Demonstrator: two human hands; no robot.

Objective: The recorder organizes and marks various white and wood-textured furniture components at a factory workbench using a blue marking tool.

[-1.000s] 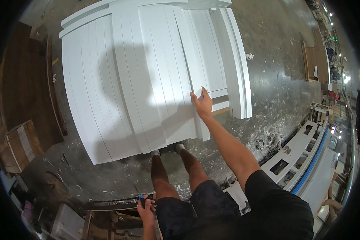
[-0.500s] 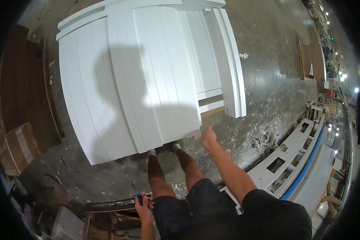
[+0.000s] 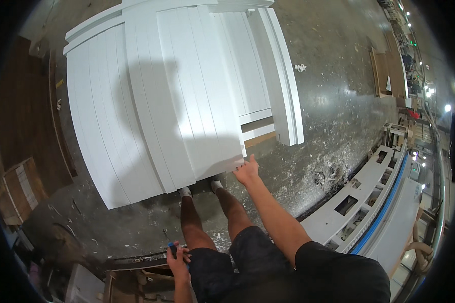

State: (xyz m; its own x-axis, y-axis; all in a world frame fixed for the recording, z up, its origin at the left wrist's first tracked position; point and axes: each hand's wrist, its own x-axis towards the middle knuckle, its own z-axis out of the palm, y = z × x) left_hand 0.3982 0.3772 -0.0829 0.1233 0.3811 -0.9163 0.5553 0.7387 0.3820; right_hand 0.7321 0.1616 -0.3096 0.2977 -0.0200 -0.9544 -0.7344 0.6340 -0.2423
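Note:
A large white cabinet-like piece [image 3: 98, 111] with grooved plank panels lies in front of me. One raised panel [image 3: 199, 91] covers its middle, leaving a recessed bay [image 3: 242, 65] beside it on the right. My right hand [image 3: 246, 171] is at the near right corner of that raised panel. Its fingers touch the panel's edge and the thumb stands apart. Low at my left side, my left hand [image 3: 178, 260] is closed around a small dark tool with a blue end [image 3: 172, 247]; its exact kind is unclear.
Brown boards [image 3: 20, 111] stand along the left. At the right runs a long white machine frame [image 3: 349, 204] with cut-outs and a blue strip [image 3: 381, 202]. Pale debris [image 3: 301, 67] dots the concrete floor [image 3: 333, 106]. A wooden crate-like box [image 3: 117, 285] is behind my left hand.
My right hand has moved left, from the gap by the panel's corner onto the panel's near edge. The view has shifted slightly. My left hand keeps its grasp.

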